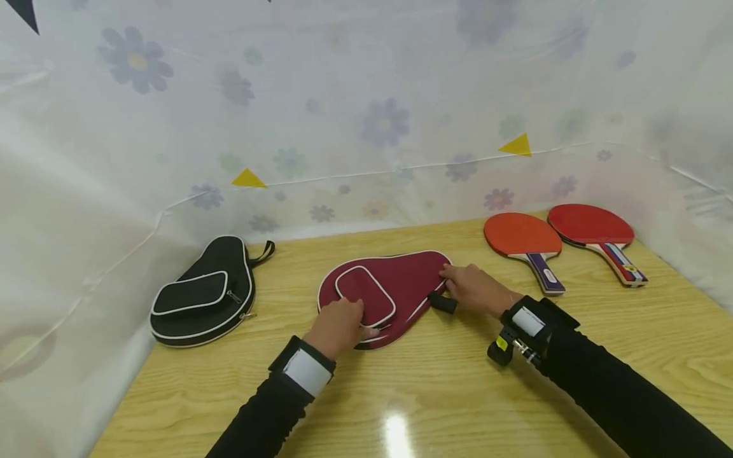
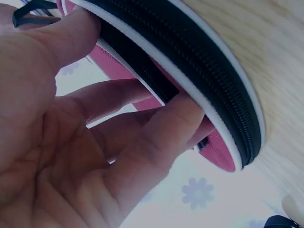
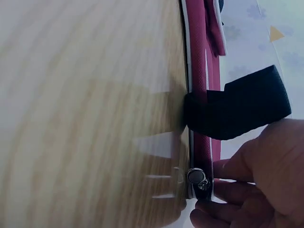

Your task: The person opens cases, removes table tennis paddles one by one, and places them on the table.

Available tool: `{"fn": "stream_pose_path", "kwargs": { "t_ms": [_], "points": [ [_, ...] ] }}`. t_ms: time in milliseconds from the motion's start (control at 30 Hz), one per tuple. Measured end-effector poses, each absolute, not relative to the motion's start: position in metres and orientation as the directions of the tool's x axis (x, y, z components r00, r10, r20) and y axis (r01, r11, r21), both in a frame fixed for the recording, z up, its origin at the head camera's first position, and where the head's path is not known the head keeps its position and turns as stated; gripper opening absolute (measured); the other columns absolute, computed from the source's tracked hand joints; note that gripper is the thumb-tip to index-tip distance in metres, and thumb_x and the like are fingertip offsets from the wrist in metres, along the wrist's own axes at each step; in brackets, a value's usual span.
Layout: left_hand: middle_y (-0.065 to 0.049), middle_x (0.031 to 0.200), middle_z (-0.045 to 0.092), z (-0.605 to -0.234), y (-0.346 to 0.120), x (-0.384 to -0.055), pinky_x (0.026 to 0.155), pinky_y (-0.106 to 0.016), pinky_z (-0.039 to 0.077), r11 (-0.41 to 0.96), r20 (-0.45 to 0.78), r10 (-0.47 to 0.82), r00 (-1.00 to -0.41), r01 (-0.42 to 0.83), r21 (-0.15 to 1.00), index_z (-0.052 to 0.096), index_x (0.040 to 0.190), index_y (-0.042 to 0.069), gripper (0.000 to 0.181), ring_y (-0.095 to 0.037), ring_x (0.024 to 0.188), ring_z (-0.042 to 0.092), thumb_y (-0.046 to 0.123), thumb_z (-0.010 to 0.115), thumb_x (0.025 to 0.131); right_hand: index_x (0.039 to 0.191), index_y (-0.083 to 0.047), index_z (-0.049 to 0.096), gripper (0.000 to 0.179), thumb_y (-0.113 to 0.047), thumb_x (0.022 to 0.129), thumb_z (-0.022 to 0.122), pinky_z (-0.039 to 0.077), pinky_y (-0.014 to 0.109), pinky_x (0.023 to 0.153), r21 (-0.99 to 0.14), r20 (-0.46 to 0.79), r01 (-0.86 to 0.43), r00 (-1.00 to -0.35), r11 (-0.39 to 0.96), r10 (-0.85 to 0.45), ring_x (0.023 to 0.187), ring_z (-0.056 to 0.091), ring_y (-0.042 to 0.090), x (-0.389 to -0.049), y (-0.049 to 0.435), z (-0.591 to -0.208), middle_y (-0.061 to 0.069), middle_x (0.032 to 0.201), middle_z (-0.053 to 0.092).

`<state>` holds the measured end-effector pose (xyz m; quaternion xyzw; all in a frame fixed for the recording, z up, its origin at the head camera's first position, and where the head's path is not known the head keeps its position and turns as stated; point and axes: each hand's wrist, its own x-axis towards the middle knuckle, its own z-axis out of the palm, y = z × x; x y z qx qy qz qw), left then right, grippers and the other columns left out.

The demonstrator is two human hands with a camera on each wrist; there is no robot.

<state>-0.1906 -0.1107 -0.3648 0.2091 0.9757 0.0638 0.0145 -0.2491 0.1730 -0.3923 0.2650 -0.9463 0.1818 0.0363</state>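
A maroon table tennis paddle case (image 1: 413, 275) with white piping and a front pocket lies flat on the table. My left hand (image 1: 339, 326) is at its wide end, thumb and bent fingers about the pocket's near edge. In the left wrist view, the left thumb touches the piping beside a black zipper (image 2: 209, 71). At the narrow end, my right hand (image 1: 474, 289) grips the tip, thumb on top. A black strap loop (image 1: 443, 303) sticks out of the near side. The right wrist view shows a metal zipper pull (image 3: 197, 176) close to the right fingers.
A black paddle case (image 1: 212, 254) with white piping lies at the left. On the right are an orange-red paddle (image 1: 522, 233) and a red paddle (image 1: 592, 222), handles towards me. Behind the wooden table (image 1: 435, 394) hangs a flowered white sheet (image 1: 343, 95).
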Motion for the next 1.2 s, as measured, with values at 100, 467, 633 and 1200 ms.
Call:
{"fn": "stream_pose_path", "kwargs": {
  "t_ms": [100, 467, 633, 1200],
  "points": [
    [-0.005, 0.067, 0.058, -0.365, -0.109, -0.188, 0.06, -0.033, 0.05, 0.897, 0.002, 0.424, -0.906, 0.42, 0.135, 0.067, 0.089, 0.002, 0.036, -0.019, 0.066, 0.061, 0.034, 0.082, 0.085, 0.127, 0.015, 0.06, 0.033, -0.002, 0.103, 0.047, 0.05, 0.034, 0.071, -0.352, 0.166, -0.504, -0.863, 0.789, -0.477, 0.114, 0.064, 0.043, -0.254, 0.173, -0.394, 0.036, 0.136, 0.054],
    [-0.008, 0.08, 0.073, -0.36, -0.112, -0.194, 0.066, -0.031, 0.056, 0.865, 0.058, 0.489, -0.87, 0.493, 0.095, 0.078, 0.095, 0.003, 0.022, -0.02, 0.074, 0.069, 0.018, 0.085, 0.08, 0.114, 0.005, 0.071, 0.03, -0.018, 0.104, 0.056, 0.049, 0.057, 0.096, -0.387, 0.183, -0.439, -0.898, 0.811, -0.399, 0.121, 0.056, 0.049, -0.227, 0.15, -0.386, 0.027, 0.12, 0.065],
    [-0.011, 0.09, 0.076, -0.359, -0.117, -0.199, 0.071, -0.033, 0.058, 0.854, 0.066, 0.506, -0.86, 0.51, 0.105, 0.079, 0.104, 0.002, 0.024, -0.021, 0.08, 0.071, 0.009, 0.084, 0.082, 0.098, -0.003, 0.074, 0.02, -0.022, 0.095, 0.069, 0.048, 0.057, 0.078, -0.27, 0.29, -0.443, -0.884, 0.855, -0.367, 0.098, 0.057, 0.041, -0.192, 0.118, -0.381, 0.018, 0.106, 0.064],
    [-0.03, 0.133, 0.051, -0.369, -0.146, -0.21, 0.087, -0.053, 0.055, 0.884, 0.0, 0.431, -0.902, 0.422, 0.2, 0.057, 0.143, 0.006, 0.059, -0.05, 0.124, 0.048, 0.007, 0.078, 0.088, 0.081, 0.003, 0.066, 0.037, -0.031, 0.09, 0.077, 0.051, 0.039, 0.058, -0.148, 0.358, -0.494, -0.834, 0.857, -0.42, 0.063, 0.051, 0.02, -0.175, 0.09, -0.397, 0.009, 0.075, 0.051]
  ]
}}
